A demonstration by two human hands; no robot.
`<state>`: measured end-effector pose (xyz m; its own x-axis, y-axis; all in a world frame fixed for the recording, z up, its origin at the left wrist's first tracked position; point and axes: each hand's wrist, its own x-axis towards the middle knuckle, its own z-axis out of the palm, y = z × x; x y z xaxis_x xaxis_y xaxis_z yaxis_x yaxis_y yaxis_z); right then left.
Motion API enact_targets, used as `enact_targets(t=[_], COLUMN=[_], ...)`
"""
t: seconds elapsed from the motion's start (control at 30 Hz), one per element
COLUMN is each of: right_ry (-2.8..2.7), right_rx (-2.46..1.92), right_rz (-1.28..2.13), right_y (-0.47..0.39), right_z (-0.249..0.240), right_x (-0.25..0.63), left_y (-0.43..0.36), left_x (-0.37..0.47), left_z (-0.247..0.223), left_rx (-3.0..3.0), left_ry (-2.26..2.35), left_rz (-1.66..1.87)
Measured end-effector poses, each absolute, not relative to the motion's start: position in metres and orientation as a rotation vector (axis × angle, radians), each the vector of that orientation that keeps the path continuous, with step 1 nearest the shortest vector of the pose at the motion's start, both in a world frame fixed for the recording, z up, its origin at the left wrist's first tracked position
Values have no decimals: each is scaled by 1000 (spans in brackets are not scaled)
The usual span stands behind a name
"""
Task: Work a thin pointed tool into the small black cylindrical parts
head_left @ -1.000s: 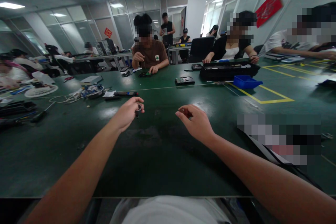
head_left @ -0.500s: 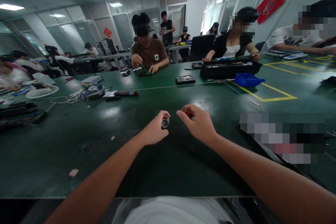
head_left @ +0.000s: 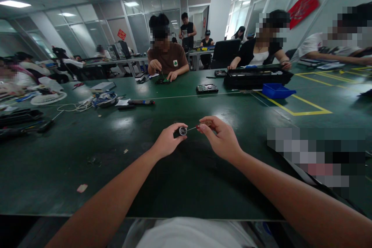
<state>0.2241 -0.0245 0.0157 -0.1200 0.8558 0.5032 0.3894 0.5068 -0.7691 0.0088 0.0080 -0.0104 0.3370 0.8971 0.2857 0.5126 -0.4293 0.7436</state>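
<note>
My left hand [head_left: 166,142] is closed around a small black cylinder with a silver rim [head_left: 182,131], its round open end turned toward me and to the right. What lies inside that end is too small to make out. In my right hand [head_left: 225,138] is a small screwdriver [head_left: 207,123] with a brownish see-through handle, red at its front, pinched between thumb and fingers. Its thin metal shaft points left, and the tip is at the cylinder's rim; I cannot tell whether it goes inside. Both hands are raised over the green table [head_left: 186,186].
Across the table a person in a brown shirt [head_left: 167,56] handles a small board. A circuit-board device [head_left: 207,88], a blue bin [head_left: 277,90] and a long black housing [head_left: 257,77] lie beyond my hands. Cables [head_left: 77,107] and a pen-like tool [head_left: 142,102] are at left.
The cylinder has tilted and turned toward my right hand. The screwdriver's shaft now shows between my hands, reaching to the cylinder's rim. The whole view has shifted slightly.
</note>
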Motion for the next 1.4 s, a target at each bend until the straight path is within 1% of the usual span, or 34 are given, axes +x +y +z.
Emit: enact_targets(t=[0.47, 1.4], right_ry=[-1730, -1794], right_rx=[-1101, -1042], right_rz=[403, 406], right_y=[-24, -26], right_z=[17, 13], right_x=[225, 224], left_y=[9, 8], left_x=[6, 8], left_z=[-13, -15], left_rx=[2051, 2131], left_ry=[1224, 1228], left_rz=[979, 973])
